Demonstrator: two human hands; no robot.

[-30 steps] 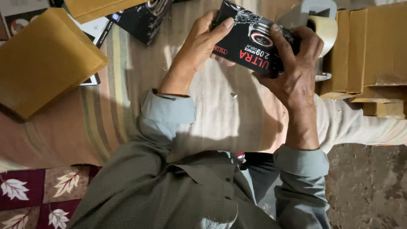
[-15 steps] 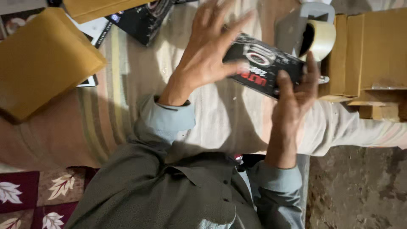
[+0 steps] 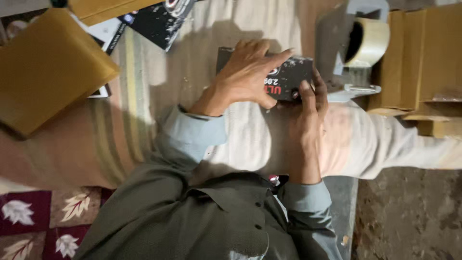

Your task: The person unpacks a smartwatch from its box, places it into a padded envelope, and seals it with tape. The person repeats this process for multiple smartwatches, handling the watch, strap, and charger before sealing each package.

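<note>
A flat black printed box (image 3: 288,77) lies low against the striped cloth (image 3: 144,110) in front of me. My left hand (image 3: 248,74) rests flat over its top, fingers spread across most of it. My right hand (image 3: 308,113) holds the box's near right edge, thumb and fingers pinching that side. Only the box's right part and a strip at its left show past my fingers.
A tape dispenser with a pale roll (image 3: 368,41) stands just right of the box. Flat brown cartons (image 3: 423,62) are stacked at the right, a padded brown envelope (image 3: 45,67) at the left. More black boxes (image 3: 163,17) lie at the top. A patterned rug (image 3: 33,226) shows at lower left.
The box has come down from a raised, tilted hold to lie flat on the cloth. My left hand, lifted open half a second ago, now presses on top of it.
</note>
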